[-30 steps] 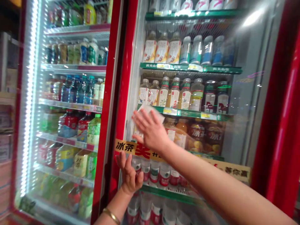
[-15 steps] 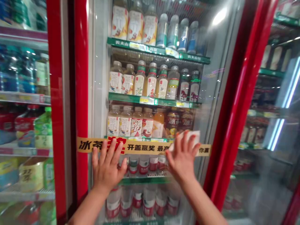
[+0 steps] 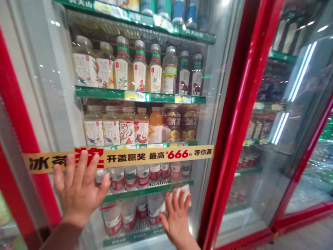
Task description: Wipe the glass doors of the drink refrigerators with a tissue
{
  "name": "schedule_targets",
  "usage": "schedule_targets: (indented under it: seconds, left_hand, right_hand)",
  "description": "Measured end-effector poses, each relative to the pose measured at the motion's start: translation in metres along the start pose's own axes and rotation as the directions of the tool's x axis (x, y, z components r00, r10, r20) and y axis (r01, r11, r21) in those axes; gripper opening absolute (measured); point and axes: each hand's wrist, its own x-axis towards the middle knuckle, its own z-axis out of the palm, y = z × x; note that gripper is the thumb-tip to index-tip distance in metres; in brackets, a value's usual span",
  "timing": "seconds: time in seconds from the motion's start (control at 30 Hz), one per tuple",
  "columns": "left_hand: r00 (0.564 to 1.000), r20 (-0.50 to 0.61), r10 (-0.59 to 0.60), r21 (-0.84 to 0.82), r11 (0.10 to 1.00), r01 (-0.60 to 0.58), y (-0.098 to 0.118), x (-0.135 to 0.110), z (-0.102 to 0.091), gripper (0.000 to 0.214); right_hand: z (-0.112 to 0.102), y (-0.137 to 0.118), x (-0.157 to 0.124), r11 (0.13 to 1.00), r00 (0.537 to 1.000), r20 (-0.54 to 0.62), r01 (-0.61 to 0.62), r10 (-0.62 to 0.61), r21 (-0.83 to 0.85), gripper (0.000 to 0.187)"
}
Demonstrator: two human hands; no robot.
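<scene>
My left hand lies flat with fingers spread on the glass door of a red-framed drinks fridge, over the left end of a yellow banner sticker. My right hand presses a white cloth against the lower part of the same glass, fingers stretched over it. Behind the glass stand rows of tea and juice bottles on green shelves.
The fridge's red frame runs down the right of the door. A second glass-door fridge stands further right, with dim shelves inside. A strip of floor shows at the bottom right. Small bottles with red labels fill the lower shelves.
My right hand has slid the cloth down the glass from the banner to the lower shelf level. The view has shifted right and down. My left hand stays flat on the glass.
</scene>
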Motion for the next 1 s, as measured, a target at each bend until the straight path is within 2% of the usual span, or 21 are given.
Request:
schedule_targets:
  seconds: [0.07, 0.1, 0.17, 0.23, 0.27, 0.3, 0.37, 0.4, 0.47, 0.5, 0.53, 0.57, 0.6, 0.63, 0.67, 0.73, 0.8, 0.83, 0.87, 0.93, 1.0]
  left_hand:
    - [1.000, -0.004, 0.004, -0.006, 1.000, -0.004, -0.001, 0.001, 0.001, 0.085]
    - [1.000, -0.005, 0.007, -0.003, 1.000, -0.007, -0.001, 0.001, 0.002, 0.084]
    - [1.000, -0.011, 0.017, 0.007, 1.000, -0.017, 0.001, 0.002, 0.002, 0.085]
    - [1.000, -0.012, 0.013, 0.023, 1.000, -0.013, 0.002, 0.002, 0.002, 0.086]
    - [1.000, -0.016, 0.006, 0.028, 1.000, -0.005, 0.003, 0.002, 0.002, 0.087]
    - [1.000, -0.014, -0.003, 0.032, 0.999, 0.004, 0.003, 0.001, 0.002, 0.088]
    - [1.000, -0.004, -0.017, 0.034, 0.999, 0.017, 0.002, 0.001, 0.001, 0.089]
    - [1.000, 0.003, -0.021, 0.031, 0.999, 0.021, 0.002, 0.000, 0.000, 0.089]
    - [1.000, 0.018, -0.022, 0.023, 0.999, 0.022, 0.001, 0.000, -0.001, 0.090]
    - [1.000, 0.018, -0.019, 0.020, 1.000, 0.018, 0.001, 0.001, -0.001, 0.090]
    - [1.000, 0.014, -0.014, 0.019, 1.000, 0.014, 0.001, 0.002, -0.002, 0.090]
    - [1.000, 0.014, -0.009, 0.019, 1.000, 0.009, 0.002, 0.003, -0.003, 0.089]
    - [1.000, 0.004, -0.002, 0.018, 1.000, 0.002, 0.003, 0.004, -0.004, 0.088]
    - [1.000, 0.000, 0.006, 0.016, 1.000, -0.006, 0.004, 0.004, -0.004, 0.088]
    - [1.000, -0.006, 0.011, 0.012, 1.000, -0.011, 0.005, 0.005, -0.005, 0.086]
    - [1.000, -0.011, 0.017, 0.003, 1.000, -0.017, 0.006, 0.005, -0.005, 0.085]
    - [1.000, -0.019, 0.009, 0.000, 1.000, -0.009, 0.005, 0.005, -0.003, 0.085]
    - [1.000, -0.020, 0.004, -0.004, 1.000, -0.004, 0.004, 0.005, -0.003, 0.085]
    - [1.000, -0.022, -0.001, -0.014, 1.000, 0.000, 0.002, 0.005, -0.003, 0.083]
    - [1.000, -0.023, -0.010, -0.055, 0.998, 0.009, 0.000, 0.008, -0.006, 0.076]
    - [0.998, -0.023, -0.051, -0.123, 0.991, 0.048, 0.004, 0.012, -0.013, 0.067]
  right_hand:
    - [0.000, -0.012, -0.026, 0.985, 0.984, -0.055, 0.170, -0.169, 0.024, 0.072]
    - [-0.002, -0.006, -0.030, 0.980, 0.979, -0.062, 0.195, -0.192, 0.031, 0.071]
    - [-0.008, 0.023, -0.013, 0.992, 0.991, -0.051, 0.122, -0.120, 0.033, 0.081]
    - [-0.014, 0.057, 0.038, 0.994, 0.993, -0.035, -0.108, 0.109, 0.033, 0.089]
    - [-0.017, 0.066, 0.071, 0.963, 0.962, -0.032, -0.268, 0.270, 0.039, 0.087]
    - [-0.020, 0.068, 0.104, 0.928, 0.928, -0.039, -0.368, 0.371, 0.067, 0.082]
    - [-0.026, 0.046, 0.159, 0.921, 0.922, -0.057, -0.376, 0.382, 0.099, 0.082]
    - [-0.030, 0.026, 0.175, 0.948, 0.947, -0.076, -0.303, 0.311, 0.095, 0.085]
    - [-0.034, -0.020, 0.181, 0.996, 0.996, -0.075, -0.048, 0.054, 0.080, 0.089]
    - [-0.036, -0.037, 0.173, 0.992, 0.992, -0.067, 0.108, -0.103, 0.070, 0.088]
    - [-0.037, -0.047, 0.161, 0.967, 0.968, -0.054, 0.247, -0.244, 0.063, 0.086]
    - [-0.037, -0.048, 0.147, 0.937, 0.939, -0.041, 0.345, -0.343, 0.059, 0.084]
    - [-0.037, -0.039, 0.135, 0.920, 0.921, -0.033, 0.388, -0.387, 0.054, 0.083]
    - [-0.037, -0.022, 0.127, 0.928, 0.929, -0.026, 0.371, -0.370, 0.044, 0.083]
    - [-0.037, 0.000, 0.124, 0.956, 0.956, -0.015, 0.293, -0.293, 0.032, 0.083]
    - [-0.038, 0.043, 0.136, 1.000, 1.000, -0.001, 0.030, -0.030, 0.004, 0.089]
    - [-0.040, 0.063, 0.160, 0.978, 0.978, -0.004, -0.208, 0.208, 0.008, 0.097]
    - [-0.039, 0.059, 0.172, 0.964, 0.964, 0.000, -0.265, 0.265, 0.030, 0.100]
    - [-0.038, 0.048, 0.181, 0.962, 0.965, 0.006, -0.264, 0.264, 0.065, 0.103]
    - [-0.033, 0.006, 0.190, 0.981, 0.993, 0.025, -0.120, 0.118, 0.153, 0.108]
    - [-0.026, -0.042, 0.188, 0.964, 0.996, 0.037, 0.068, -0.080, 0.257, 0.108]
